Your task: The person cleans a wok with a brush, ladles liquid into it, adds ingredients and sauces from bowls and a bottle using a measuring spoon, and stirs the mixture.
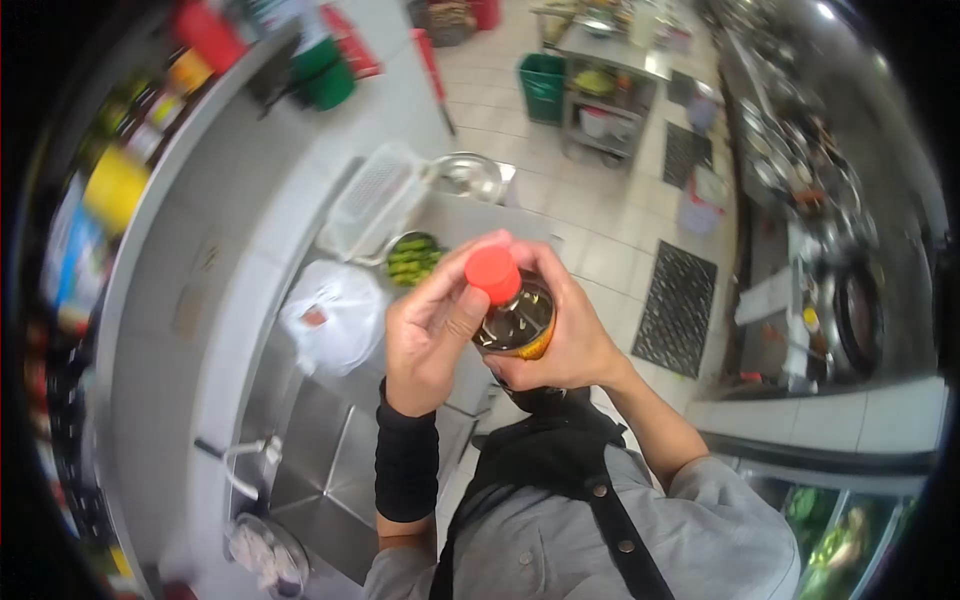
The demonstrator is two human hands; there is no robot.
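In front of my chest I hold a bottle of dark liquid (518, 325) with a red cap (492, 272) and part of a yellow label showing. My left hand (420, 340), with a black band at the wrist, is closed around the cap, its thumb pressed to the side. Wrapped around the bottle's body is my right hand (578, 335). The cap sits on the neck. Just beyond my hands, a metal bowl of green vegetable pieces (413, 258) stands on the steel counter, near a white plastic bag (335, 315).
A steel sink (330, 470) with a white faucet (240, 465) lies at the left. Behind the vegetables are a clear plastic basket (375, 200) and a metal basin (468, 178). Black mats (675, 305) lie on the tiled floor. A wok (855, 315) is at the right.
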